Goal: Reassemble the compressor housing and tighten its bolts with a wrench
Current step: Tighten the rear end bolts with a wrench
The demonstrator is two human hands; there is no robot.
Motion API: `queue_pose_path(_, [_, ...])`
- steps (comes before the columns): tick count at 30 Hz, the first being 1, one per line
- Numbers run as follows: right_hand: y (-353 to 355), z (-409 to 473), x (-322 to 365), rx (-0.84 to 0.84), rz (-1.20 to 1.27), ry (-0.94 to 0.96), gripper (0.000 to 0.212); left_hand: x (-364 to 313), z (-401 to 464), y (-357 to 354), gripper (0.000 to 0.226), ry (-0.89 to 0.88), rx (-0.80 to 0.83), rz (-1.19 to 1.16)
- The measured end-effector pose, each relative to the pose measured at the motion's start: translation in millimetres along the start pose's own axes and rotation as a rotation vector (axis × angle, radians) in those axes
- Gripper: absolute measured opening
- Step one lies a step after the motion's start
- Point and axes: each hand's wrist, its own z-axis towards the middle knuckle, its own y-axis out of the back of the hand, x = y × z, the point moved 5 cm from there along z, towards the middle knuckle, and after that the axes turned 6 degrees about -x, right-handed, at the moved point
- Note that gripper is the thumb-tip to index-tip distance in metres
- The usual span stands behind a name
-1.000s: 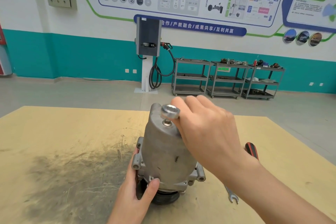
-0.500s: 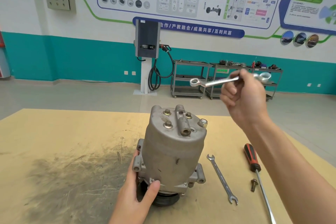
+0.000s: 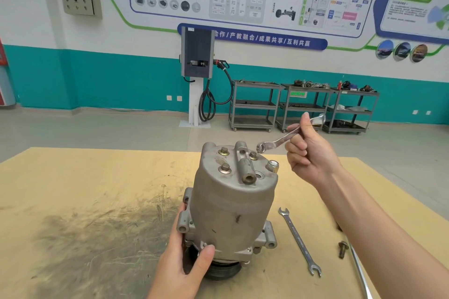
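Fingers point(image 3: 297, 145) of your right hand point(image 3: 311, 155) pinch the silver ring wrench point(image 3: 286, 137); your left hand point(image 3: 184, 264) grips the grey cast compressor housing point(image 3: 233, 201); bolts seated, tightening probably unfinished.

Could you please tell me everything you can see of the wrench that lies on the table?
The wrench on the table is a slim, bare silvery metal bar with an open fork at each end. It lies flat on the yellowish table, just right of the compressor, one fork pointing away and the other toward the viewer. Faint marking runs along its shank, too small to read. Neither hand touches it.
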Motion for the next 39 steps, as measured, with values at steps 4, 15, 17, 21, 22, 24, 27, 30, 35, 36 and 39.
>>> queue_pose_path(4, [-3.1, 3.3, -3.3, -0.065, -0.075, -0.078, 0.035, 0.1, 0.3, 0.1, 0.109, -0.017, -0.004, -0.007])
queue_pose_path(15, [-34.1, 24.6, -7.3, -0.030, -0.507, -0.214, 0.034, 0.0, -0.8, -1.1, 0.110, -0.013, 0.014, -0.025])
queue_pose_path(17, [-40.6, 28.8, -11.8, -0.017, -0.575, -0.221, 0.036, 0.5, -0.5, -0.8, 0.110, -0.014, 0.015, -0.024])
queue_pose_path(21, [-43.4, 32.6, -25.3, -0.002, -0.548, -0.220, 0.037, -1.3, -0.7, -1.1, 0.111, -0.009, 0.017, -0.031])
queue_pose_path(22, [-41.4, 32.5, -27.1, -0.016, -0.522, -0.188, 0.036, -2.1, -1.2, -1.1, 0.112, -0.007, 0.017, -0.039])
queue_pose_path(24, [-33.5, 29.4, -27.5, -0.072, -0.476, -0.083, 0.032, -3.6, -2.2, -1.6, 0.112, -0.008, 0.022, -0.046])
queue_pose_path(27, [-13.0, 12.8, -23.4, -0.219, -0.406, 0.116, 0.026, -4.9, -2.3, -1.6, 0.113, -0.021, 0.029, -0.034])
queue_pose_path(30, [6.9, -17.3, -20.2, -0.359, -0.277, 0.323, 0.017, -7.6, -2.3, -1.7, 0.114, -0.032, 0.036, -0.022])
queue_pose_path(35, [14.2, -73.6, -27.8, -0.277, -0.134, 0.591, 0.018, -10.2, -3.5, -2.4, 0.105, -0.044, 0.030, 0.002])
queue_pose_path(36, [12.9, -84.1, -30.2, -0.233, -0.175, 0.668, 0.019, -10.2, -3.4, -2.2, 0.103, -0.043, 0.031, 0.004])
queue_pose_path(39, [0.3, -108.1, -30.8, -0.090, -0.465, 0.997, 0.016, -10.1, -3.2, -2.1, 0.102, -0.046, 0.025, -0.005])
